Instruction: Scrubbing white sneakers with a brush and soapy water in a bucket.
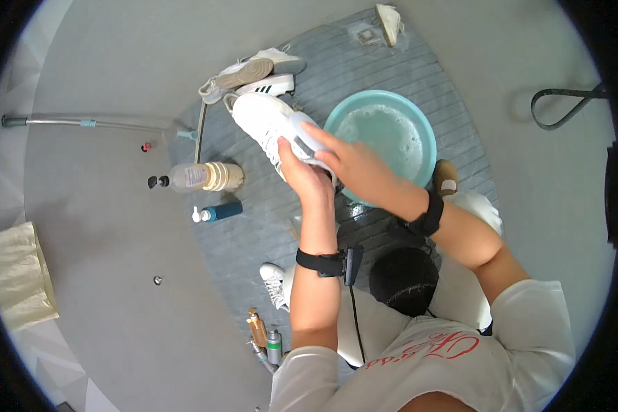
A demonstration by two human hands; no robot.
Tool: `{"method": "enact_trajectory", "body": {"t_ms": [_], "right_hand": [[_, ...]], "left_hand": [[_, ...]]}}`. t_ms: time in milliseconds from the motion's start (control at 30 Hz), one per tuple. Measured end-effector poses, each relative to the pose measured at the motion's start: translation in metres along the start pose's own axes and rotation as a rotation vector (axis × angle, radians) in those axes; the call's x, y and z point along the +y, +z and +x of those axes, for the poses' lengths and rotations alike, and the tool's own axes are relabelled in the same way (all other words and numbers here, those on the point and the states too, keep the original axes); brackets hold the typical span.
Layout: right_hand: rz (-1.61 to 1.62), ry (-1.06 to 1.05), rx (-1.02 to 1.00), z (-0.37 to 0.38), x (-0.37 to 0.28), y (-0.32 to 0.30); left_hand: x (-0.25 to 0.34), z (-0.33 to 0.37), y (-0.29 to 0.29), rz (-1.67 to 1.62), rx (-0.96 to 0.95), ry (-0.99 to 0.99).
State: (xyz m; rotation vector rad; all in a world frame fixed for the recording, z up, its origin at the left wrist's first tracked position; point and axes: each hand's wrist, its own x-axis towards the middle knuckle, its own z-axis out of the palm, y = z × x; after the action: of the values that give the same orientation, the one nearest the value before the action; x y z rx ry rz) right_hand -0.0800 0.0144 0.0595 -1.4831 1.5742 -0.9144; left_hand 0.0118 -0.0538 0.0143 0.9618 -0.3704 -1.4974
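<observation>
My left hand grips a white lace-up shoe at its opening, with the thumb along its side. The shoe is tilted, its toe pointing up and to the left. My right hand is closed on a pale brush with a darker grey underside, which lies against the shoe's side. Part of the brush is covered by my fingers. Close to my right hand stands a light-blue basin of cloudy water with foam on its surface.
More white shoes are piled beyond the held one, among them a striped shoe. Another shoe lies at the far edge. Pump bottles, a blue bottle and a metal pole lie on the left.
</observation>
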Motion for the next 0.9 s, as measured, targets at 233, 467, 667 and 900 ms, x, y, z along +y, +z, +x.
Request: {"method": "enact_trajectory", "body": {"t_ms": [233,467,667,900], "right_hand": [[-0.046,-0.201,0.118,-0.001,0.011,0.007],[-0.115,-0.128,0.095,-0.017,0.013,0.009],[-0.281,-0.348,0.249,-0.033,0.021,0.01],[-0.201,-0.144,0.103,-0.032,0.018,0.015]], "left_hand": [[0.004,-0.003,0.008,0.043,0.035,-0.052],[0.003,-0.01,0.0,0.106,0.004,-0.109],[0.006,-0.003,-0.003,0.01,-0.12,-0.162],[-0.002,-0.005,-0.001,0.062,-0.026,-0.11]]}}
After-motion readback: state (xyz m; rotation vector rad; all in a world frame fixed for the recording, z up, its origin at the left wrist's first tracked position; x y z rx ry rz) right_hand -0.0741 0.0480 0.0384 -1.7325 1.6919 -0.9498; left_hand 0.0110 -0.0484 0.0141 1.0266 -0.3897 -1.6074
